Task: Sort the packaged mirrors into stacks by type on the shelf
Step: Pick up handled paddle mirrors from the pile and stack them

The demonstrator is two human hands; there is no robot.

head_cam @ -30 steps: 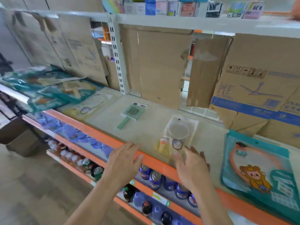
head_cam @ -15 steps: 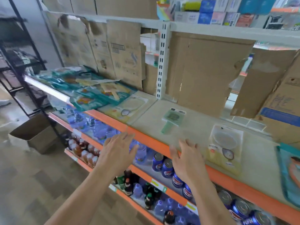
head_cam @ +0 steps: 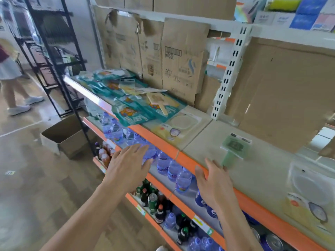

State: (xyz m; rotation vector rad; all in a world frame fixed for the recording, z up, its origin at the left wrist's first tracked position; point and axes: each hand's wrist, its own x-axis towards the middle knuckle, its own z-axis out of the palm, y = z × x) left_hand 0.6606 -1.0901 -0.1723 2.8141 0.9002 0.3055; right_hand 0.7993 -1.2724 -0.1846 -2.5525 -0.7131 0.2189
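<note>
Right hand at orange shelf edge

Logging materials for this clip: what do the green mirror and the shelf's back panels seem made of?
Green mirror: probably plastic, matte pale green, with a moulded one-piece handle; blur leaves it open. Back panels: brown corrugated cardboard, matte, shown by printed box marks, fold lines and torn edges.

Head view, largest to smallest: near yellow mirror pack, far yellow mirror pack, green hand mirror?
1. near yellow mirror pack, though nearness inflates it
2. far yellow mirror pack
3. green hand mirror
</note>
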